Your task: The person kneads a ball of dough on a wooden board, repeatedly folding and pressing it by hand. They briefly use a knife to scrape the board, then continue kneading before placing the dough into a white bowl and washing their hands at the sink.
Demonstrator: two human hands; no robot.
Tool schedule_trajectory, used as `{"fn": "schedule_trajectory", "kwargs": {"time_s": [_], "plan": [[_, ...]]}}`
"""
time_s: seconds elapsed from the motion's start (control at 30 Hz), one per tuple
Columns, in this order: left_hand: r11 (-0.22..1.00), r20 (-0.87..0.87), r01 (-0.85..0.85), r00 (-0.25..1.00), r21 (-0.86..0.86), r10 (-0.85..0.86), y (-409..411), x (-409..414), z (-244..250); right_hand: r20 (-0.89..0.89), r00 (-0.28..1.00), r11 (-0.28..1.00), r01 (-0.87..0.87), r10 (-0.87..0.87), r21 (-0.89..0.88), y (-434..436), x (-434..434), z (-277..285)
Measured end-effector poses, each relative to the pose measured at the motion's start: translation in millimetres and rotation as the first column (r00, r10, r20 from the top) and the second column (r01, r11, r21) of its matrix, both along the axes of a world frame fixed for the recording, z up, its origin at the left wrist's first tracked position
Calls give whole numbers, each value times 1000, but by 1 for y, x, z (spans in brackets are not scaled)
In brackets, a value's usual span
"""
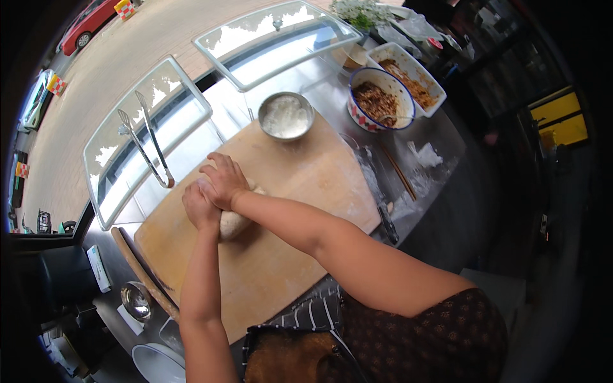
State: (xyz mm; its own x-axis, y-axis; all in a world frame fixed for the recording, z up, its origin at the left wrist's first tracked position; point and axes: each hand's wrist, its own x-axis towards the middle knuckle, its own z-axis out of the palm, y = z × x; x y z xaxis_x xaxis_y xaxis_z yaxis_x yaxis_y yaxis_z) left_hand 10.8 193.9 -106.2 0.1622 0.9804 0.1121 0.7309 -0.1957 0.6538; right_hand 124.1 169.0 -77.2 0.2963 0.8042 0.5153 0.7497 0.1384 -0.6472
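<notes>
A lump of pale dough (233,225) lies on the large wooden board (306,191), partly covered by both my hands. My left hand (200,206) grips its far left side, with the fingers bent. Laid partly over the left one, my right hand (223,178) also bears on the dough, its fingers curved toward the board's far edge. The palms and the dough under them are hidden. Beyond the hands, a metal bowl of white flour (286,116) stands at the board's far edge.
Along the left edge lies a wooden rolling pin (143,273). Metal tongs (146,139) rest on a clear lid. At the right are a knife (387,222), chopsticks (398,171), an enamel bowl of filling (378,103) and a white tray (414,81). A small metal bowl (136,300) sits lower left.
</notes>
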Motion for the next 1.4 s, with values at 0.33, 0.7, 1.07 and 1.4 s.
{"fn": "schedule_trajectory", "kwargs": {"time_s": [0.33,0.7,1.07,1.4], "plan": [[953,94,115,985,281,-147,-185,6,70,74,934,937,-350,350,-7,-162,30,48],[885,-99,95,994,457,-56,-75,7,-10,45,958,953,-287,284,96,-52,24,-12],[960,133,45,991,-278,-8,-7,10,34,-275,926,648,-377,259,-662,12,25,32],[865,-56,53,998,499,-29,-171,7,22,178,939,947,-311,294,76,-152,29,5]]}}
